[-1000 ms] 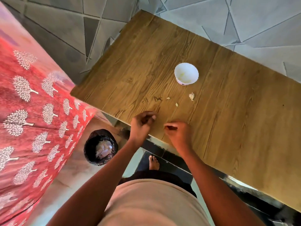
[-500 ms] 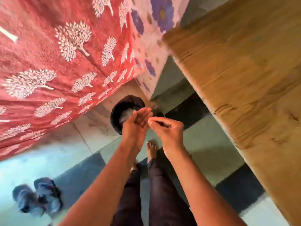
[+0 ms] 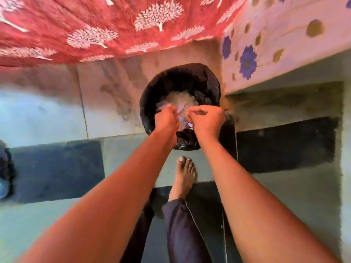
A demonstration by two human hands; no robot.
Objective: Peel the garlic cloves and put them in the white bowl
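Both hands over black bin (image 3: pixel 180 80). Left hand (image 3: pixel 166 119) fingers curled; right hand (image 3: pixel 207 120) fingers pinched together, contents too blurred to tell. Pale peels (image 3: pixel 180 102) just beyond fingers. Bowl out of view.

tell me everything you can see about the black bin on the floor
The black bin is round, open-topped and lined with a glossy, crinkled black bag whose slack bunches at the near rim. It stands upright on the tiled floor, beside a flowered cloth and below a red tree-print one. Inside lies a heap of pale, papery scraps, probably garlic skins. The left hand and right hand hover over its near half, fingers curled; whether either touches it or holds anything is unclear. A bare foot stands just in front.
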